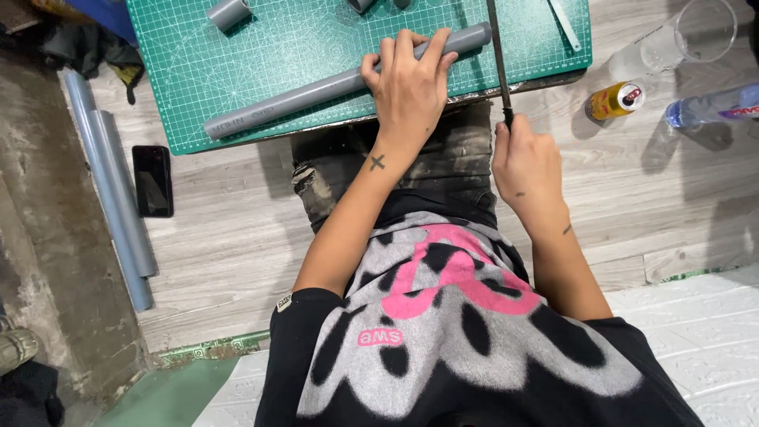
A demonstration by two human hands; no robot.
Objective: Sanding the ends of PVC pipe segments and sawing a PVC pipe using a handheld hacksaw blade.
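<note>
A long grey plastic pipe (300, 99) lies slantwise across a green cutting mat (237, 55). My left hand (407, 83) presses down on the pipe near its right end, fingers wrapped over it. My right hand (526, 162) grips the handle of a thin dark saw or file (498, 55) whose blade reaches up across the mat just past the pipe's right end. The tool's far tip runs out of view at the top.
A short grey pipe piece (229, 12) rests at the mat's top. Two long grey pipes (111, 182) and a black phone (152, 180) lie on the floor at left. A yellow can (615, 100), a clear glass (696, 35) and a plastic bottle (711, 104) sit at right.
</note>
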